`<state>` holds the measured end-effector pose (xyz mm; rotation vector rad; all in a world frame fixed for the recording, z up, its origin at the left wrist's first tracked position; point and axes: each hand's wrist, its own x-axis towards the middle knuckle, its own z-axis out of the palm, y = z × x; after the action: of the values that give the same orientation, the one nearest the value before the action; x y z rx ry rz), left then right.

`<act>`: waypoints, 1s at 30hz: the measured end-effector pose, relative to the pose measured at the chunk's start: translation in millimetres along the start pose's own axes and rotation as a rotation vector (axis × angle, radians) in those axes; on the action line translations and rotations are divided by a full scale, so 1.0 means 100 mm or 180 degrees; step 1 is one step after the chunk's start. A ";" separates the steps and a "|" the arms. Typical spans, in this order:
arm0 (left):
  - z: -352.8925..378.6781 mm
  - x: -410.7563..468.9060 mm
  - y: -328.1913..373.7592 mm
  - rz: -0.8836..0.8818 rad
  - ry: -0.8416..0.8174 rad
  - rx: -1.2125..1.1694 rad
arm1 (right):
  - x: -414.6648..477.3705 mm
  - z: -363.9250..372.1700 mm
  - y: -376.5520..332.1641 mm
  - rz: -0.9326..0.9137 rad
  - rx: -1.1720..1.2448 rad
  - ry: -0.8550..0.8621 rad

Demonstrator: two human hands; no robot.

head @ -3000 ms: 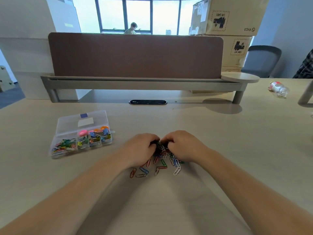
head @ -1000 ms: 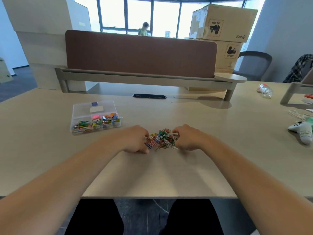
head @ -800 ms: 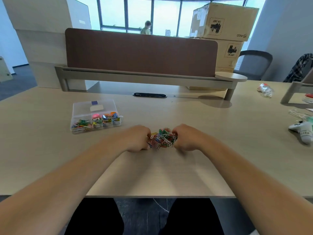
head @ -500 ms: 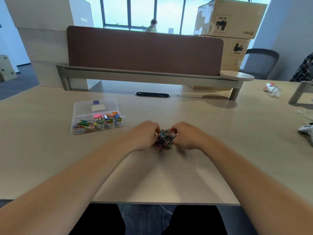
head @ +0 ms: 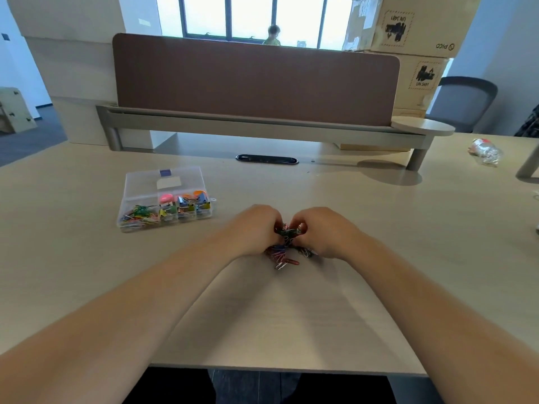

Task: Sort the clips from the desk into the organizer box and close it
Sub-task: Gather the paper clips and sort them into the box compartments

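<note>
Near edge of table [head: 291, 316]: pale wood, both forearms reaching in over it.
Left grip [head: 256, 228] and right grip [head: 323, 231] meet knuckle to knuckle, fingers curled in and pinching the clips [head: 284, 252] from both sides. Looks like bunching the pile into one handful so it moves in a single trip. A few clips poke out loose on the near side, touching the table. Likely to drop on lift.
Box [head: 140, 185] sits left and a bit further off, well apart from the pile. Lid looks folded back on the far side, so it's ready to take a drop. Paper clips fill the leftmost compartment, binder clips the ones to its right.
Further: cable slot [head: 267, 159], then brown divider [head: 253, 80]. Crushed bottle [head: 485, 151] far right. Cartons [head: 408, 24] and chair [head: 463, 100] behind, windows [head: 250, 16] at the back.
</note>
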<state>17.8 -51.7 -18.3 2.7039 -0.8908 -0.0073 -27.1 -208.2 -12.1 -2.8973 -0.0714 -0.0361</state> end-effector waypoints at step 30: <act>-0.19 -0.16 -0.05 0.0087 0.0554 -0.0182 | -0.06 -0.21 -0.04 0.0062 0.0392 0.0155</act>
<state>9.7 -33.5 -3.0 2.5923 -0.8614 0.2019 -34.0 -210.0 9.3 -2.7721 -0.0355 -0.0953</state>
